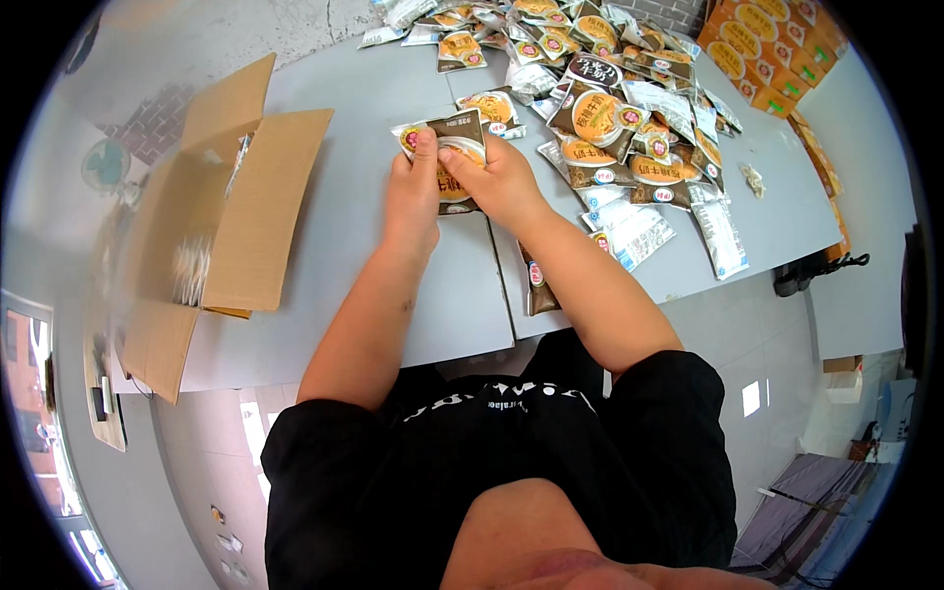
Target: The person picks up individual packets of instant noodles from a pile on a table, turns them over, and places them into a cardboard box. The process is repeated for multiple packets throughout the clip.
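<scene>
Both of my hands are closed on a brown packet [455,197] with a yellow oval on its front, held above the grey table [393,310]. My left hand [408,185] grips its left edge, thumb pointing up. My right hand [503,185] pinches its right side, with the thumb laid across the front. Just beyond my right hand lies a similar packet [492,110]. To the right, a large loose pile of brown-and-yellow packets [600,116] spreads over the table, some showing white backs. One packet [538,287] lies partly hidden beneath my right forearm.
An open cardboard box [261,211] stands at the left, flaps spread, with several white-edged packets [192,267] standing inside. Orange cartons [762,49] are stacked beyond the table at the far right. A small crumpled scrap [752,181] lies near the table's right side.
</scene>
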A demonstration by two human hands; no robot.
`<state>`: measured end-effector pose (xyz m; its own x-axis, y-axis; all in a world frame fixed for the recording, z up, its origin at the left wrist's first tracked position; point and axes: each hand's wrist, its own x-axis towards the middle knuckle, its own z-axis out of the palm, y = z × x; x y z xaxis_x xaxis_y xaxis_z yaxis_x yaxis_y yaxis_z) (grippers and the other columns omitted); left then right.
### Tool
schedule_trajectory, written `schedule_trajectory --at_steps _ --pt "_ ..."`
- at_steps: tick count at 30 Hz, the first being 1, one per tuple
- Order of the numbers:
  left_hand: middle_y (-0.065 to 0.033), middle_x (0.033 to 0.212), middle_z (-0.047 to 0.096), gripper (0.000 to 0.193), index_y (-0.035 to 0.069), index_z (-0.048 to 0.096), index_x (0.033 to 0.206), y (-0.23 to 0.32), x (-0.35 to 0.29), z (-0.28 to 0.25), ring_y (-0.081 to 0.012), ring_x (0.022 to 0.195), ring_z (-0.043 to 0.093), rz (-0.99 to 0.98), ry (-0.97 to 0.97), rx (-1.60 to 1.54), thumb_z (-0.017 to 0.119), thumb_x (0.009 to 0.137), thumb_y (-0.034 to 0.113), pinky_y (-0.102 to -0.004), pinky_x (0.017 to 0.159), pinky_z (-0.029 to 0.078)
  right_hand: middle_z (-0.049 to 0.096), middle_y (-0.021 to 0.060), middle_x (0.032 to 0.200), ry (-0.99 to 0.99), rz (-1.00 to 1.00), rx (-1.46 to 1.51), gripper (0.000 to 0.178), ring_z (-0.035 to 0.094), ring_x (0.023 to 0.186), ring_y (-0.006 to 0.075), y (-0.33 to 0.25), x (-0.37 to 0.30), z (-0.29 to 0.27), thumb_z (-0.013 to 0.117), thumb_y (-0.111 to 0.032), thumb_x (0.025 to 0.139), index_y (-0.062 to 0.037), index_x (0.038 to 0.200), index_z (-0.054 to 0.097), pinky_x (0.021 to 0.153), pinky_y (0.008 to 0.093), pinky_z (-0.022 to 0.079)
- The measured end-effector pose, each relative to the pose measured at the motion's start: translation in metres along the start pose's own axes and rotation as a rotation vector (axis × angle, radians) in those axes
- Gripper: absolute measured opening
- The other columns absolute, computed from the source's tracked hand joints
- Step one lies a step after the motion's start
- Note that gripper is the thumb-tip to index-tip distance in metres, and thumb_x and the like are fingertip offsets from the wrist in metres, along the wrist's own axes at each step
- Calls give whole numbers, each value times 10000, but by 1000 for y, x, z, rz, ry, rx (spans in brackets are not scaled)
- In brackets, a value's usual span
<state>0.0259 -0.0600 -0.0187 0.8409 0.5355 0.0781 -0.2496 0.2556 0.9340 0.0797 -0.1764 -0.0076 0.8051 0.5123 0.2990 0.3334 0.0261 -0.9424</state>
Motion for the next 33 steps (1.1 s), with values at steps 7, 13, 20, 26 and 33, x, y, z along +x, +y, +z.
schedule_trajectory --at_steps 7,13,20,26,33 --pt "-96 975 612 529 -7 516 1100 19 -14 20 -137 831 613 -28 28 -15 486 967 504 -281 718 512 675 207 910 38 26 18 541 654 867 295 6 1 5 560 -470 918 61 1003 621 776 358 499" --pt "-92 965 614 481 0 521 1090 11 -9 16 -132 832 614 40 52 225 423 1006 463 -289 733 518 679 187 915 30 273 340 575 637 839 279 -3 1 0 490 -510 950 39 1027 644 796 361 487" --pt "-95 954 620 588 -34 554 1059 14 -12 14 -135 823 599 -32 86 177 430 978 535 -280 739 499 685 169 918 -4 180 -62 567 642 848 259 -15 -4 -4 523 -529 919 14 986 674 804 343 484" --pt "-93 967 621 575 -26 560 1093 11 -10 15 -138 846 605 -26 23 109 388 998 515 -284 760 502 690 155 897 40 267 134 587 646 853 233 2 4 -7 535 -540 907 26 933 689 788 351 489" --pt "-101 993 633 526 -6 546 1103 10 -9 8 -159 874 646 -111 74 -112 342 1022 472 -305 761 540 678 115 831 -82 365 91 648 618 720 182 -7 3 -9 527 -610 884 15 932 691 668 310 490"
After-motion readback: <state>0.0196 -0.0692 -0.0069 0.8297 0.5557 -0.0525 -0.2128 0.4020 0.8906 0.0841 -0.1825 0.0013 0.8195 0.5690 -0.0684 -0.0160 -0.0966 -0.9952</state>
